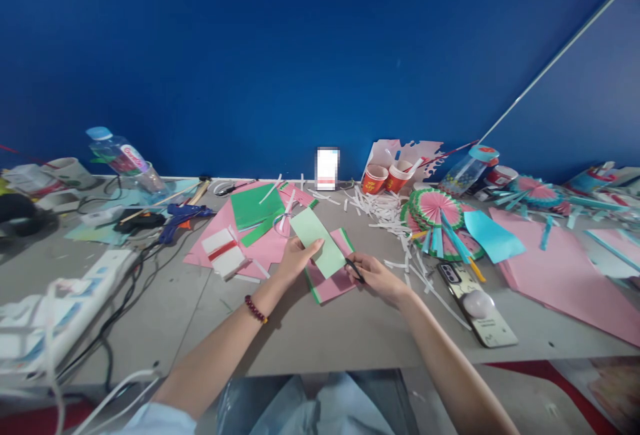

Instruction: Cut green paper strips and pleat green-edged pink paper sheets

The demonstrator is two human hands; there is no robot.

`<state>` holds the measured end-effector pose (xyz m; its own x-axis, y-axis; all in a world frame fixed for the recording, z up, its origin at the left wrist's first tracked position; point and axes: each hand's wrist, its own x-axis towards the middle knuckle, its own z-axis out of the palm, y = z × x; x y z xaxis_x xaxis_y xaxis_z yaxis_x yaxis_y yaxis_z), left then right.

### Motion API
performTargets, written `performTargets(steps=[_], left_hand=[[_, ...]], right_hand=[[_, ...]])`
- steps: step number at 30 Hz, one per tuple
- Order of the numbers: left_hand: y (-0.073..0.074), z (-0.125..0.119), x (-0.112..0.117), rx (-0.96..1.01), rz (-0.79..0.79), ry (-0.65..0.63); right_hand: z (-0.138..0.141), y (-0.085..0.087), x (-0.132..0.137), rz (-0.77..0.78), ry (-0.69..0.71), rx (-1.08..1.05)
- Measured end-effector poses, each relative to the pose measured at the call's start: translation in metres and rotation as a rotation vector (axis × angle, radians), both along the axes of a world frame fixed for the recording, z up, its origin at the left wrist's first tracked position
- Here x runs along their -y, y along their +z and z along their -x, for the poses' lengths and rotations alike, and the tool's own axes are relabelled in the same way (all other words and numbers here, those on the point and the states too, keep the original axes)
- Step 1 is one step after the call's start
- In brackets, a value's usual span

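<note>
A pale green paper strip (316,238) is pinched in my left hand (299,256), its thumb lying across the front. My right hand (373,276) grips a pair of black-handled scissors (355,269) at the strip's lower right corner. The blades are hidden, so I cannot tell whether they touch the paper. Underneath, pink paper pieces with green edges (327,290) lie on the table. To the left of my left hand are a dark green sheet (255,205) and a larger pink sheet (200,255), with another pair of scissors (283,223) on them.
White paper scraps (383,209) lie behind my right hand. A watermelon-patterned paper fan (440,211), a phone (480,308) and pink sheets (565,275) are on the right. A blue glue gun (183,215), a power strip (90,308) and cables lie left. Red paper cups (375,179) stand by the wall.
</note>
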<state>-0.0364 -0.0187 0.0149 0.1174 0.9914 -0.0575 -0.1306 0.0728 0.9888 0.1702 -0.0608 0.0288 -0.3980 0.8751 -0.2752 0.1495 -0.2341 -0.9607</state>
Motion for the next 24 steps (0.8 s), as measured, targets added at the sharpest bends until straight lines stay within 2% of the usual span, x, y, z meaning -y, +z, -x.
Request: performTargets(steps=[24], left_hand=[[-0.0019, 0.0010, -0.0028, -0.005, 0.000, 0.019]], right_hand=[[-0.0002, -0.0065, 0.0003, -0.045, -0.039, 0.034]])
